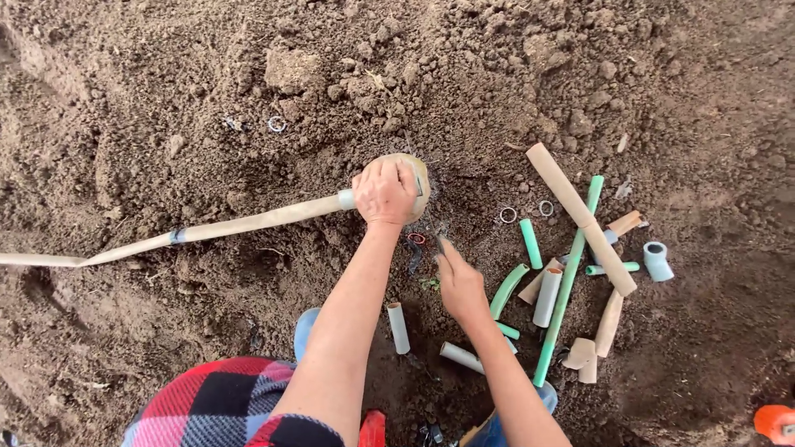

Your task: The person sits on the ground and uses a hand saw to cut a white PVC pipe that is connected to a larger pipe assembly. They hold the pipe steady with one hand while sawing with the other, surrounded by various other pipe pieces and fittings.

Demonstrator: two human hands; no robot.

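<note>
My left hand [385, 192] is closed over a round tan fitting [419, 178] that stands in the loose brown soil. A flat tan hose [240, 223] runs from this fitting away to the left edge. Just below it, my right hand [460, 285] grips a thin dark tool [439, 244] whose tip points up toward the fitting's base. A small red ring [416, 238] and a dark strap lie in the soil between the two hands.
To the right lies a pile of cut pipe pieces: a long tan tube [580, 217], a long green rod [567, 285], short green, white and tan bits, a grey elbow [658, 261]. Metal rings [507, 215] lie nearby. An orange object [774, 420] is at the bottom right.
</note>
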